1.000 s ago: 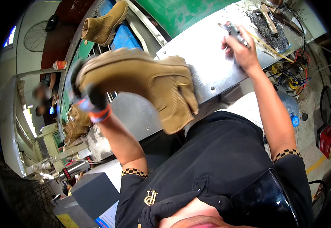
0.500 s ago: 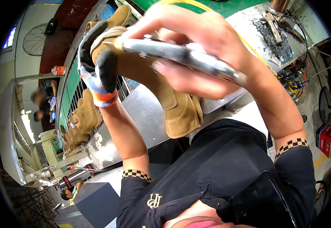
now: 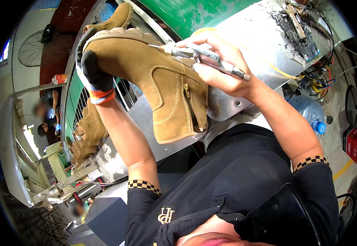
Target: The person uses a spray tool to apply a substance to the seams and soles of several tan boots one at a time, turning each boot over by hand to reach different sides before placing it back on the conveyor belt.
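Note:
A tan suede boot point(image 3: 139, 71) lies on its side in the air over the metal bench, its shaft pointing toward me and a zipper showing on it. My left hand point(image 3: 93, 74), in a black-palmed knit glove, is closed around the toe. Along the boot's far edge runs a beige lugged sole point(image 3: 119, 34). Bare, my right hand point(image 3: 223, 67) grips a silver hand tool point(image 3: 205, 56) with a lever and a brass nozzle. The tool's thin tip is by the seam of sole and upper, near mid-foot; contact cannot be made out.
Another tan boot point(image 3: 119, 18) lies beyond my left hand; several more point(image 3: 89, 127) stand on a rack at left. A yellow hose point(image 3: 274, 67) crosses the metal bench point(image 3: 256, 45). Dark residue point(image 3: 297, 37) covers its far right. A large plastic bottle point(image 3: 309, 112) stands right. Other people work at far left.
The boot has turned so its zipper side shows. My right hand moved away from the toe, and the tool's tip shifted right along the sole edge. My left hand moved slightly left.

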The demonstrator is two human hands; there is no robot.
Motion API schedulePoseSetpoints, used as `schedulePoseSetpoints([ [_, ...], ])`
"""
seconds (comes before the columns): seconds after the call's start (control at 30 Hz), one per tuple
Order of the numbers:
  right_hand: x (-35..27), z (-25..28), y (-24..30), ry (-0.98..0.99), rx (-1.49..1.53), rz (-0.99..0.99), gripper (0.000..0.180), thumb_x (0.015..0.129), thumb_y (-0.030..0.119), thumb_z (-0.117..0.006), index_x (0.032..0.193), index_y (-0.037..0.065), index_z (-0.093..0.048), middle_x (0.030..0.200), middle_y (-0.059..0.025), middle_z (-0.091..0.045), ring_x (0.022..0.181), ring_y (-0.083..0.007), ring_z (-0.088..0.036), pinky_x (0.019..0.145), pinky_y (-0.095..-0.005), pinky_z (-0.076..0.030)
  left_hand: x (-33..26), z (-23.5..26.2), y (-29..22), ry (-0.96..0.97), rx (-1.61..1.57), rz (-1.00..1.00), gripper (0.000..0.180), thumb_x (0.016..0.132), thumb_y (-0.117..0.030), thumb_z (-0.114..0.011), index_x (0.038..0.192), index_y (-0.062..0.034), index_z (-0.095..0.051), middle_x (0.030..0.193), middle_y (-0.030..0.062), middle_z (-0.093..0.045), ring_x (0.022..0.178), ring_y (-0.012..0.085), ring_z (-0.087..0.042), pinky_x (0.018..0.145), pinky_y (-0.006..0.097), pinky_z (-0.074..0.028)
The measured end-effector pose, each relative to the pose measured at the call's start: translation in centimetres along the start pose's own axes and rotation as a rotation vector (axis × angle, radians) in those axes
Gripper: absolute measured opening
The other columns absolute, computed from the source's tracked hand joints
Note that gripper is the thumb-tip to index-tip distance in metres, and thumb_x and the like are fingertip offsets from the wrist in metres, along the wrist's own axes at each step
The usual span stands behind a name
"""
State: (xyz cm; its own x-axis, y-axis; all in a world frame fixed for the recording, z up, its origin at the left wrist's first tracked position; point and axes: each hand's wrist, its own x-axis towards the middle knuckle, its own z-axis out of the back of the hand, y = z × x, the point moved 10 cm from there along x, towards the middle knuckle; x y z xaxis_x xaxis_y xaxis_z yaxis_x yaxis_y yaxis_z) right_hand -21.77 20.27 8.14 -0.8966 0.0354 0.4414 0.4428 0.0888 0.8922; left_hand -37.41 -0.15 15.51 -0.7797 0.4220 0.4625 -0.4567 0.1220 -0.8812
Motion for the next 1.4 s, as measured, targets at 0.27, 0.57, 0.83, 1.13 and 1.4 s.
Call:
schedulePoseSetpoints([
  [0.27, -3.4, -0.6, -3.9, 0.082, 0.172, -0.219, 0.045, 0.082, 0.013, -0.057, 0.126, 0.002, -0.054, 0.117, -0.0101, -0.056, 0.112, -0.0171, -0.052, 0.098, -0.0346, -0.042, -0.2, 3.0, 2.6, -0.051, -0.064, 0.069, 0.064, 0.087, -0.046, -0.058, 0.126, 0.0038, -0.054, 0.118, 0.0172, -0.062, 0.109, 0.0279, -0.060, 0.099, 0.042, -0.045],
  [0.57, -6.4, -0.6, -6.9, 0.011, 0.337, -0.286, 0.044, 0.083, 0.014, -0.057, 0.125, 0.000, -0.052, 0.082, -0.0032, -0.051, 0.060, -0.0072, -0.046, 0.054, -0.0228, -0.039, -1.2, 4.7, 4.6, -0.069, -0.247, 0.137, 0.066, 0.087, -0.048, -0.058, 0.132, -0.0012, -0.049, 0.124, 0.0177, -0.058, 0.116, 0.0318, -0.056, 0.103, 0.047, -0.042],
  [0.83, -9.2, 0.2, -8.1, -0.047, 0.483, -0.480, 0.041, 0.084, 0.015, -0.056, 0.121, -0.001, -0.049, 0.068, -0.0012, -0.047, 0.054, -0.0084, -0.043, 0.051, -0.0241, -0.035, -2.6, 3.7, 6.3, 0.034, -0.439, 0.299, 0.068, 0.083, -0.059, -0.053, 0.121, -0.0024, -0.051, 0.122, 0.0156, -0.054, 0.118, 0.0327, -0.053, 0.103, 0.051, -0.041],
  [1.13, -10.7, 0.9, -9.1, -0.164, 0.630, -0.532, 0.036, 0.088, 0.011, -0.054, 0.121, -0.002, -0.046, 0.066, -0.0037, -0.046, 0.055, -0.0101, -0.042, 0.052, -0.0256, -0.038, -5.1, 1.5, 5.3, -0.103, -0.231, 0.278, 0.070, 0.082, -0.066, -0.053, 0.118, -0.0055, -0.055, 0.121, 0.0144, -0.057, 0.117, 0.0315, -0.054, 0.103, 0.051, -0.040],
  [1.4, -10.5, -0.5, -9.1, -0.247, 0.659, -0.518, 0.032, 0.091, 0.009, -0.051, 0.121, -0.002, -0.046, 0.064, -0.0021, -0.045, 0.053, -0.0098, -0.042, 0.050, -0.0256, -0.038, -11.8, 4.0, 7.4, -0.370, -0.468, 0.522, 0.077, 0.084, -0.066, -0.051, 0.129, -0.0036, -0.052, 0.130, 0.0200, -0.056, 0.119, 0.0356, -0.055, 0.105, 0.050, -0.042],
])
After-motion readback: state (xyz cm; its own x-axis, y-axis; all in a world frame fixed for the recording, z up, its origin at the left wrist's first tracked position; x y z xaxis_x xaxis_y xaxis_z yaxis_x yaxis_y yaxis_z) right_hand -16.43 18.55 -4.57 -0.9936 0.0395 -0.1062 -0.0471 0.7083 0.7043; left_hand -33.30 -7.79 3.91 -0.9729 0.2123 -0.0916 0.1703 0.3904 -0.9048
